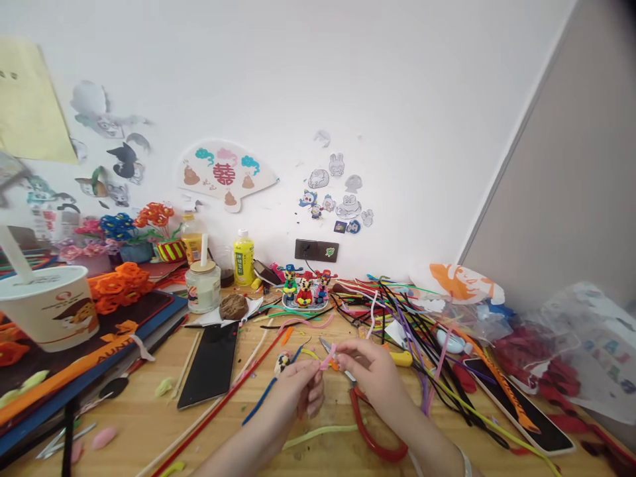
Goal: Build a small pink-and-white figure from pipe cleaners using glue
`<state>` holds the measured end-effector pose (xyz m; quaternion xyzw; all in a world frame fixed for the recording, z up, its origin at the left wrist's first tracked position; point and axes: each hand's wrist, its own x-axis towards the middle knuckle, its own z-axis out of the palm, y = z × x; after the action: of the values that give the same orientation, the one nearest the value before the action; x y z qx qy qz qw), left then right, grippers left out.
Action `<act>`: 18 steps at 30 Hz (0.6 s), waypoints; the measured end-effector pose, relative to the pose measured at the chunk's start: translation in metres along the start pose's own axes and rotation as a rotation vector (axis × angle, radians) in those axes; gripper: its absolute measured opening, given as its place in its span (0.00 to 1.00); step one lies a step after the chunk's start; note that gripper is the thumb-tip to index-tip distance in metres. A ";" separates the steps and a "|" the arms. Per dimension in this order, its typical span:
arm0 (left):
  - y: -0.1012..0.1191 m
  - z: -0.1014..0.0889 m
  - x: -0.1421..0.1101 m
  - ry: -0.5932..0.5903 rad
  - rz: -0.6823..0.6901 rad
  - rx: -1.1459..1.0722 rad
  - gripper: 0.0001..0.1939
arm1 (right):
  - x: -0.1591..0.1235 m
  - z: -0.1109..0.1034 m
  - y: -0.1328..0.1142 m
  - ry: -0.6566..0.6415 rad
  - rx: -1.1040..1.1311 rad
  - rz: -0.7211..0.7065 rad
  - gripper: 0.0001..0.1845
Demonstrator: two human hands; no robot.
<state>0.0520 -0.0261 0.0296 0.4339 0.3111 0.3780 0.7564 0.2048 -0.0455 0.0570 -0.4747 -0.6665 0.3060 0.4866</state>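
Note:
Near the table's middle, my left hand [302, 384] and my right hand [366, 368] meet, fingertips pinching a short pink pipe cleaner piece [328, 358] between them. Red-handled pliers [368, 430] lie beneath my right hand, their jaws pointing away from me and partly hidden. A small black-and-white figure piece [282, 361] sits just beyond my left hand. Close to its wrist rests a blue pipe cleaner [261, 401]. Below the hands stretches a pale yellow-green pipe cleaner [320, 432]. Farther back stand several small coloured figures [305, 288] on a tray.
A tangle of pipe cleaners [397, 331] spreads to the right, near a phone [527, 407] and plastic bags [591, 351]. On the left are a black phone [211, 364], a candle jar [203, 288], a drink cup [50, 308] and a yellow bottle [243, 258].

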 end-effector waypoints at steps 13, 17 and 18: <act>-0.004 -0.005 -0.001 0.249 0.492 0.758 0.14 | 0.024 0.018 0.008 0.036 0.050 0.048 0.11; -0.002 -0.009 -0.004 0.325 0.547 0.930 0.12 | 0.026 0.024 0.015 -0.005 0.119 0.063 0.15; -0.002 -0.010 -0.003 0.337 0.546 0.944 0.12 | 0.026 0.024 0.016 -0.022 0.129 0.057 0.16</act>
<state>0.0429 -0.0251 0.0243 0.7234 0.4390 0.4436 0.2953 0.1856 -0.0139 0.0446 -0.4579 -0.6369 0.3673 0.4998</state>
